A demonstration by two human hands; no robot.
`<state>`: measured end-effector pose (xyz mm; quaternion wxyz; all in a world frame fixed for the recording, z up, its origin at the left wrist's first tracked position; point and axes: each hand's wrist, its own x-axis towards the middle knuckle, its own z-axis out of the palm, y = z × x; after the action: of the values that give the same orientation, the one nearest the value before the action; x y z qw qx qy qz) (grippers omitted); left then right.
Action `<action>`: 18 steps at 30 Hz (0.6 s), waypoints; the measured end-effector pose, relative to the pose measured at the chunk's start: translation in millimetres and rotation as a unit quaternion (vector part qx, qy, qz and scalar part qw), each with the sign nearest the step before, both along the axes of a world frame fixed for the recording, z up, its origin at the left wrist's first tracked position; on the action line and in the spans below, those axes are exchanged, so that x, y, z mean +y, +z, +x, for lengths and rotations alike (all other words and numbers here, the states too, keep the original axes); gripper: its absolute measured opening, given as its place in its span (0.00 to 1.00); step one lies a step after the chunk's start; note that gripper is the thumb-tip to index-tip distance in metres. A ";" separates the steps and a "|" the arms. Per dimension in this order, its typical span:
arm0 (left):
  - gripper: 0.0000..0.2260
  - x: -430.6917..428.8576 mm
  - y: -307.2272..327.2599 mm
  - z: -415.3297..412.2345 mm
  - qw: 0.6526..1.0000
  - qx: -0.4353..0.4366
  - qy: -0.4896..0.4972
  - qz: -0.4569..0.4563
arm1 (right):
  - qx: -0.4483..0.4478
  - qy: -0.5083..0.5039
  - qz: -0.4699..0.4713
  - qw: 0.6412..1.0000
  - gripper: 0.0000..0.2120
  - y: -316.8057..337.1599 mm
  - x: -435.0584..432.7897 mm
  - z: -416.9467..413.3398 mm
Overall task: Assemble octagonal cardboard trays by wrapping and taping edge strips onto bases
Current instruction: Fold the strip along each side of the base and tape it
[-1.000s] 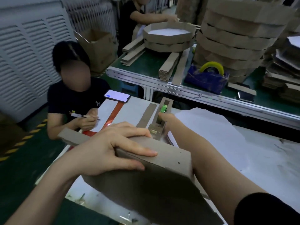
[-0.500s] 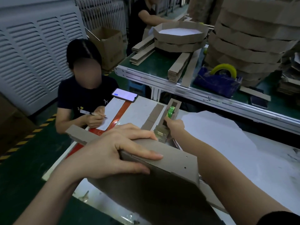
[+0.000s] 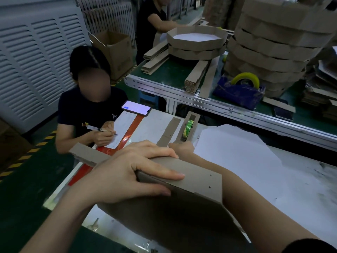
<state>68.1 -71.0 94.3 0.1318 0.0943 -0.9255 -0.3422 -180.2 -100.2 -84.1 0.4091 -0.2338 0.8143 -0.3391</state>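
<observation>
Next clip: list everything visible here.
edge strip: one, grey-brown, folded, under left hand
tape dispenser: one, green roll, cardboard holder, white table
loose strip: one, brown, beside dispenser
paper sheets: several, white, table's right
phone: one, lit screen, table's far edge
finished trays: two stacked, plus tall stack, brown, green bench
yellow tape roll: one, blue holder, bench
seated person: one, dark shirt, writing
standing person: one, dark shirt, at bench
left hand: one, gripping edge strip
right hand: one, at dispenser, fingers hidden

Brown cardboard tray (image 3: 182,198) — green tape roll (image 3: 188,126) — red strip (image 3: 131,128).
</observation>
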 end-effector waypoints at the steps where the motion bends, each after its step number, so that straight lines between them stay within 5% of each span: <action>1: 0.15 -0.2 -0.3 0.9 1.000 0.001 -0.002 -0.001 | -0.022 -0.041 0.002 0.999 0.12 -5.1 -5.9 -2.7; 8: 0.14 4.9 1.0 5.5 0.998 0.059 0.017 -0.015 | -0.086 -0.204 -0.099 0.970 0.18 27.7 -7.0 -24.3; 12: 0.12 13.6 7.8 6.7 0.993 0.100 -0.010 -0.062 | -0.146 -0.194 -0.142 0.960 0.13 69.3 4.8 -36.9; 18: 0.12 30.5 15.3 -8.0 0.984 0.133 -0.076 -0.094 | -0.094 -0.203 -0.216 0.950 0.14 138.4 52.0 -47.1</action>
<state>60.1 -40.5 109.6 0.2356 -0.0358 -0.9323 -0.2720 -227.3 -48.1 54.3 0.3463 -0.1129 0.7097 -0.6030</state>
